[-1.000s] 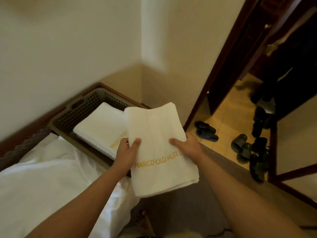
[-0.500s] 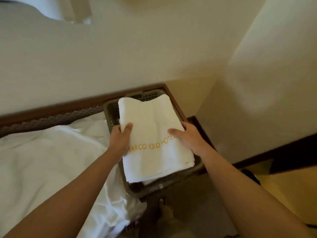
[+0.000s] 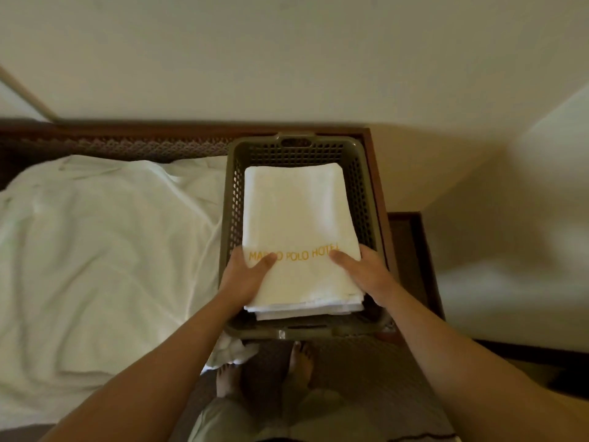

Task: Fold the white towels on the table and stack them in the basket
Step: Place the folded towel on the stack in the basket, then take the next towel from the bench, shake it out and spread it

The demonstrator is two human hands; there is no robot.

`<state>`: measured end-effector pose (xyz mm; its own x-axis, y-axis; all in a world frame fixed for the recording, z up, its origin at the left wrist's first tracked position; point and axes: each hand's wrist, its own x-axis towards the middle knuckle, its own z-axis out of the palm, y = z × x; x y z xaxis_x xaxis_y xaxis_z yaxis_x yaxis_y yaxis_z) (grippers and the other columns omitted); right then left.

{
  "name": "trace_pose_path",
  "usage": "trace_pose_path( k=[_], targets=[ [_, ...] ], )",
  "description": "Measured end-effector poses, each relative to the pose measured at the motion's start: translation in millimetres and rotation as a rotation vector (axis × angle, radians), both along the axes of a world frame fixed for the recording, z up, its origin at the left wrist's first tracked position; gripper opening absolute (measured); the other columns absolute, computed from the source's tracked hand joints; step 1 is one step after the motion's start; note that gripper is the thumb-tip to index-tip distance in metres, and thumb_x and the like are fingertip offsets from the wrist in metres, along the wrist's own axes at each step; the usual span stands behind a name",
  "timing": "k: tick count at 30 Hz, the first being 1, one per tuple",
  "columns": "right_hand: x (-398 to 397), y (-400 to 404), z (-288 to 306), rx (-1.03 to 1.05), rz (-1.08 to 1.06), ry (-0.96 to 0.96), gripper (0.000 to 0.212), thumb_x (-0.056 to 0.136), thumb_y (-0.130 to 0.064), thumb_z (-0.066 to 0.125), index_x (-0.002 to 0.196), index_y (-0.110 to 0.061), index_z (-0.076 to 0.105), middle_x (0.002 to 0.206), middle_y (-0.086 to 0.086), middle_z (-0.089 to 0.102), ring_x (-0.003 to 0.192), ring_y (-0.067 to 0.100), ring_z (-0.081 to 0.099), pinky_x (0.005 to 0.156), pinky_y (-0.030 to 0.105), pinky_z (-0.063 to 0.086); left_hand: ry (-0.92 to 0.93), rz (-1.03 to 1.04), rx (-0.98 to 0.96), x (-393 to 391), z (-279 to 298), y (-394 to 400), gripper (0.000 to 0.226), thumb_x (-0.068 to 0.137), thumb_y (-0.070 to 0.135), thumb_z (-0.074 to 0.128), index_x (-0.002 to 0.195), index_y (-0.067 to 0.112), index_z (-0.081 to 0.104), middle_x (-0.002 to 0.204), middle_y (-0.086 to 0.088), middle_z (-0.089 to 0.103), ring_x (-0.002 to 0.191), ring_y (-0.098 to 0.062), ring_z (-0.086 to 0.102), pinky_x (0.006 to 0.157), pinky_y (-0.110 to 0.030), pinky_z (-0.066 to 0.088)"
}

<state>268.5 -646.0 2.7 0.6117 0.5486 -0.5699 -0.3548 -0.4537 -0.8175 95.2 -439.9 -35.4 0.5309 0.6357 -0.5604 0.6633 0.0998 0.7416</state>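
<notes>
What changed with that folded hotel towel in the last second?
The folded towel was carried left from beside the basket and lowered onto the stack inside. Left hand and right hand keep gripping its near corners. The loose white linen stays heaped beside the basket.

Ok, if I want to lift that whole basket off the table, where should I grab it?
Probably by the slot handles in the basket's two short rims, far and near, one hand each from above. Its long sides are perforated walls without handles, and the folded towel fills the inside.
</notes>
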Motion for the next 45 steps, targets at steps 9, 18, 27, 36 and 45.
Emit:
trace_pose_path(
  k=[9, 18, 27, 36, 45],
  targets=[
    [-15, -28, -18, -0.419, 0.262, -0.159, 0.041, 0.096, -0.057, 0.06, 0.121, -0.024, 0.066, 0.106, -0.01, 0.071, 0.091, 0.01, 0.068, 0.065, 0.025, 0.056, 0.156, 0.042, 0.06, -4, 0, -27, 0.054, 0.095, 0.046, 0.066, 0.135, 0.017, 0.044, 0.121, -0.004, 0.062, 0.11, -0.03, 0.061, 0.084, -0.038, 0.047],
    [-25, 51, 26, -0.93, 0.55, -0.623, 0.097, 0.097, -0.03, 0.062, 0.159, -0.001, -0.006, 0.165, 0.023, 0.005, 0.147, 0.046, 0.022, 0.116, 0.06, 0.031, 0.139, -0.013, 0.25, -14, 33, -21, 0.05, 0.096, 0.021, 0.062, 0.142, 0.02, 0.043, 0.129, -0.008, 0.062, 0.115, -0.033, 0.06, 0.091, -0.04, 0.048],
    [-87, 173, 47, -0.493, 0.615, -0.729, 0.07, 0.096, -0.037, 0.055, 0.155, -0.022, 0.021, 0.167, 0.011, 0.008, 0.147, 0.042, 0.022, 0.117, 0.064, 0.021, 0.092, 0.068, 0.366, -65, 87, 72, 0.047, 0.097, 0.022, 0.058, 0.142, 0.026, 0.047, 0.135, 0.003, 0.054, 0.106, -0.017, 0.061, 0.093, -0.034, 0.052],
    [-124, 326, 37, -0.365, 0.554, -0.657, 0.059, 0.092, -0.031, 0.059, 0.146, -0.021, 0.04, 0.15, 0.005, 0.039, 0.131, 0.033, 0.048, 0.104, 0.051, 0.047, 0.073, -0.001, 0.405, -93, 71, 210, 0.046, 0.096, 0.023, 0.062, 0.14, 0.024, 0.05, 0.137, 0.0, 0.055, 0.112, -0.019, 0.061, 0.1, -0.035, 0.051],
    [-95, 452, -20, -0.682, 0.639, -0.737, 0.06, 0.104, -0.029, 0.048, 0.159, -0.032, 0.023, 0.169, -0.003, 0.011, 0.154, 0.031, 0.015, 0.119, 0.062, 0.022, 0.092, -0.368, 0.482, -72, 18, 379, 0.042, 0.1, 0.022, 0.056, 0.141, 0.024, 0.049, 0.146, -0.001, 0.046, 0.124, -0.023, 0.053, 0.108, -0.038, 0.044]
  ],
)
